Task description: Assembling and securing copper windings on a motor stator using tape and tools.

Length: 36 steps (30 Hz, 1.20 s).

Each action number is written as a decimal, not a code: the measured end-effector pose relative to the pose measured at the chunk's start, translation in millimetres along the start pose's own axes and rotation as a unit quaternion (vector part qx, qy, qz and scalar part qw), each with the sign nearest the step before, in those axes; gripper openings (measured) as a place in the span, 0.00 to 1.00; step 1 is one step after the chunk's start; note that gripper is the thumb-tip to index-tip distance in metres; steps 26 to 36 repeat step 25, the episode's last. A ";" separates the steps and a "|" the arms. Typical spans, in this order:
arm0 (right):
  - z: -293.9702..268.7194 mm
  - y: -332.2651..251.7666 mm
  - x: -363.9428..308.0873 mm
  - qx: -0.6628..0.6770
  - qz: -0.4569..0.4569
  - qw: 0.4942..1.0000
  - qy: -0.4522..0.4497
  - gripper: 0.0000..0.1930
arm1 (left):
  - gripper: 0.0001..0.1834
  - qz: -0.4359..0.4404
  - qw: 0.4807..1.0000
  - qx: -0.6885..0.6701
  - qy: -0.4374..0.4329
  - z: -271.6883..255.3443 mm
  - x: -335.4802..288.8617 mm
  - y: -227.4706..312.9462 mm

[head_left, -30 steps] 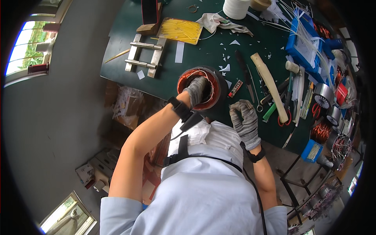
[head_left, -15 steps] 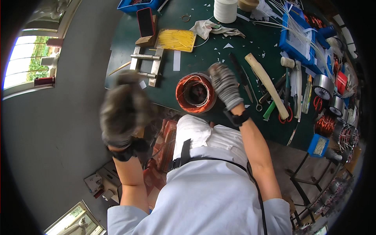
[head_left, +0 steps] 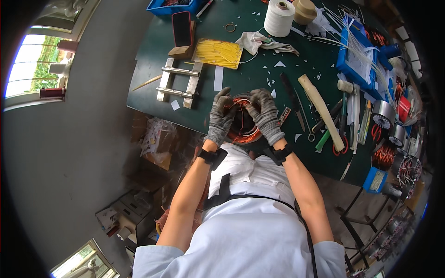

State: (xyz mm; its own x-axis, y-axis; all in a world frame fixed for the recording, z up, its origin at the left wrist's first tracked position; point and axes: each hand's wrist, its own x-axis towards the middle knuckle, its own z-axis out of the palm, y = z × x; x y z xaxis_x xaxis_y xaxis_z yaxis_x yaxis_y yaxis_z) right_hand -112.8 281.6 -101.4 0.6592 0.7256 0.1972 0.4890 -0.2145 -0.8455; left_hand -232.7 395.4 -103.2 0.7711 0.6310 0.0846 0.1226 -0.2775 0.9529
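A motor stator point(head_left: 245, 138) with orange copper windings stands at the near edge of the green table, in front of my body. My left hand point(head_left: 219, 118), in a grey knitted glove, grips the windings on the left, its fingertips curled at the far rim. From the right, my gloved right hand point(head_left: 266, 113) pinches the copper wires at the same rim. Between the hands a thin loop of wire crosses the stator's dark opening. The gloves hide both sides of the ring and part of its far rim.
Left of the stator are a metal frame point(head_left: 166, 91) with two bars and a yellow tray point(head_left: 207, 59) of thin strips. A phone point(head_left: 182, 32) leans behind them. To the right lie a knife point(head_left: 292, 95), a wooden stick point(head_left: 320, 111), several tools and a blue bin point(head_left: 342, 69).
My left hand has come from the left, away from the table, to the stator. The right hand has moved onto the windings, and a small strip now shows right of it.
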 end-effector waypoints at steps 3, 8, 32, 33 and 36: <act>10.7 28.3 -2.7 0.359 0.137 0.921 0.064 0.12 | 0.12 -0.031 0.970 -0.240 -0.004 -3.6 1.7 0.6; -4.7 -12.5 23.3 -0.096 -0.083 0.983 -0.132 0.32 | 0.09 -0.093 0.984 -0.146 -0.041 -7.6 9.9 6.8; -46.8 37.3 -27.4 0.681 0.303 0.666 0.039 0.23 | 0.25 -0.115 0.826 -0.553 0.004 -71.5 36.8 -27.7; -46.8 37.3 -27.4 0.681 0.303 0.666 0.039 0.23 | 0.25 -0.115 0.826 -0.553 0.004 -71.5 36.8 -27.7; -46.8 37.3 -27.4 0.681 0.303 0.666 0.039 0.23 | 0.25 -0.115 0.826 -0.553 0.004 -71.5 36.8 -27.7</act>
